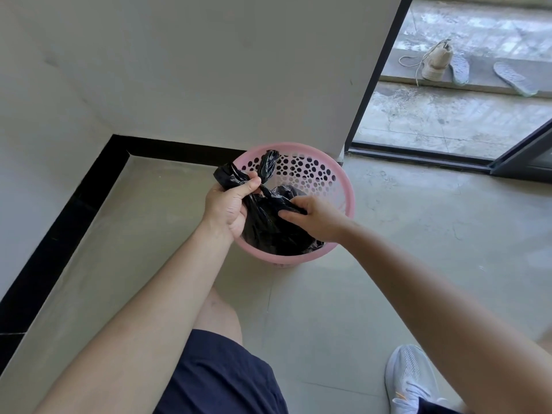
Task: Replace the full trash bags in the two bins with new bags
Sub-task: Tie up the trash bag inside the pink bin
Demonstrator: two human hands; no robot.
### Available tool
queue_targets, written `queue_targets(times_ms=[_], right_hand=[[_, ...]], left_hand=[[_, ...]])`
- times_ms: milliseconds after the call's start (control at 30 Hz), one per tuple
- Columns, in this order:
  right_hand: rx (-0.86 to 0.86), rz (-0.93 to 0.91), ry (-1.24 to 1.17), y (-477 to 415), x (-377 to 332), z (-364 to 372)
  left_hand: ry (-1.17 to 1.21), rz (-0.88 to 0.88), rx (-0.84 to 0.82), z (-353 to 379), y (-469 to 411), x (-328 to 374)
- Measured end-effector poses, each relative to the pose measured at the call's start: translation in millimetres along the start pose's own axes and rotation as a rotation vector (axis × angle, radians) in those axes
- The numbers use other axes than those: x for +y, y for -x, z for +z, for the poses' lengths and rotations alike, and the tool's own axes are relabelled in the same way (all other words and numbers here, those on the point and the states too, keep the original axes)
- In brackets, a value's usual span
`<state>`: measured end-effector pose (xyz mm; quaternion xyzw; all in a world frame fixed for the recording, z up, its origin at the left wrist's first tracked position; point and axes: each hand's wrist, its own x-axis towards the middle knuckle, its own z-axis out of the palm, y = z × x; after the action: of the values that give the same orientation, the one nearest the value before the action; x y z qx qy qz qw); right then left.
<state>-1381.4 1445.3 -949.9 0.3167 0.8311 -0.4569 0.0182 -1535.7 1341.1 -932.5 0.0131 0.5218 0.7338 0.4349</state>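
L hand (230,204) fisted, thumb on top, gripping bag (268,231) neck. R hand (316,218) palm down, fingers curled, pinching bag. L arm (155,303) & R arm (418,282) bare, stretched fwd.

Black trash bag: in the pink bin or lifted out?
In: the black plastic trash bag sits inside the round pink perforated bin; left hand grips its gathered top above the rim.

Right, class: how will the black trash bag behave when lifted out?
Probably floppy: the black trash bag crumples where the left hand grips its gathered top. Likely slippery: its film looks glossy. Perhaps light, being small.
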Motion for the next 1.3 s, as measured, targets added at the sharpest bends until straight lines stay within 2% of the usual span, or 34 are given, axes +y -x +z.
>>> queue_targets(times_ms=[100,200,333,433,500,633,700,767,833,900,1033,1100,1200,1300], right_hand=[[-0.036,0.028,0.004,0.6,2.3,4.8],[-0.1,0.15,-0.296,4.7,-2.6,2.8],[0.134,0.226,-0.558,-8.3,-14.9,-1.8],[0.181,0.275,-0.79,-14.9,-20.5,-4.5],[0.256,0.242,-0.948,-17.8,-18.0,-3.7],[0.333,0.176,-1.263,-18.1,-17.2,-3.3],[0.355,0.187,-1.429,-16.9,-19.5,-2.8],[0.358,0.209,-1.52,-15.0,-22.7,-1.5],[0.39,0.24,-1.543,-14.1,-23.7,-2.9],[0.473,0.309,-1.5,-11.9,-16.4,-10.8],[0.74,0.459,-1.331,-0.7,28.8,-41.7],[0.832,0.469,-1.27,5.0,47.4,-53.9],[0.9,0.511,-1.231,7.8,57.5,-59.2],[0.897,0.531,-1.173,10.8,58.8,-56.8]], left_hand=[[-0.031,0.025,-0.023,-3.8,-1.2,-1.3],[-0.1,0.047,-0.069,-11.9,-0.1,-0.8],[-0.171,0.048,-0.134,-16.3,2.5,0.4],[-0.195,0.036,-0.161,-9.5,9.0,0.0],[-0.182,0.046,-0.113,-6.6,12.1,-2.1],[-0.247,0.112,0.141,-5.2,11.6,-7.8],[-0.183,0.102,0.234,-2.5,10.4,-8.6],[-0.071,0.049,0.236,3.5,12.7,-8.3],[0.042,-0.028,0.202,5.9,13.4,-9.1],[0.052,-0.078,0.234,-0.4,12.6,-7.1],[-0.118,-0.07,0.537,-34.4,1.5,6.1],[-0.148,-0.032,0.611,-49.3,-5.1,12.1],[-0.159,-0.002,0.614,-54.8,-10.8,15.2],[-0.181,0.038,0.607,-56.0,-8.7,17.1]])
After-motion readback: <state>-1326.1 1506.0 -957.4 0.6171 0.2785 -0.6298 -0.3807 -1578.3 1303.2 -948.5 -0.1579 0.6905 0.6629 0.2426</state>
